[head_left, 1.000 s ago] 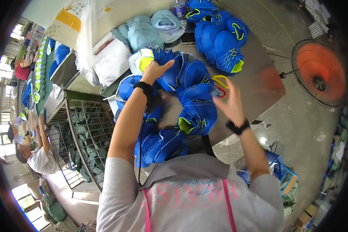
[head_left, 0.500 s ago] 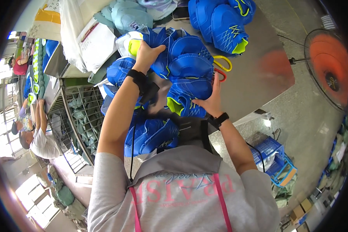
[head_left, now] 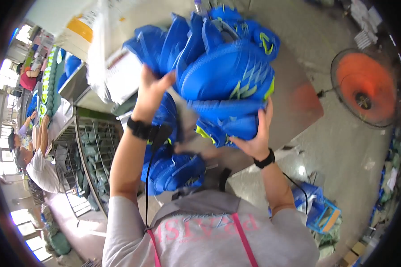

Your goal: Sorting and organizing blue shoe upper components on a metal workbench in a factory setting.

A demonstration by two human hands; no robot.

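Between my two hands is a bunch of blue shoe uppers (head_left: pixel 223 75) with yellow-green linings, lifted above the grey table and smeared by motion. My left hand (head_left: pixel 152 89) grips the bunch at its left end, thumb apart from the fingers. At the lower right end, my right hand (head_left: pixel 257 135) closes round the uppers, its thumb on the near side. More blue uppers (head_left: pixel 176 171) lie at the table's near edge, below the held bunch. Another blue pile (head_left: pixel 263 40) shows behind it, partly covered.
White paper (head_left: pixel 122 73) and a clear plastic bag (head_left: pixel 101 53) are at the back left. An orange fan (head_left: pixel 365 84) stands right of the table (head_left: pixel 294 104). Blue crates (head_left: pixel 314 204) sit on the floor. A wire rack (head_left: pixel 96 147) holds grey-green pieces; people work farther left.
Both hands have raised the blue uppers off the table, toward me. The bunch looks larger and now covers the light-blue pieces and the yellow- and red-handled things seen earlier.
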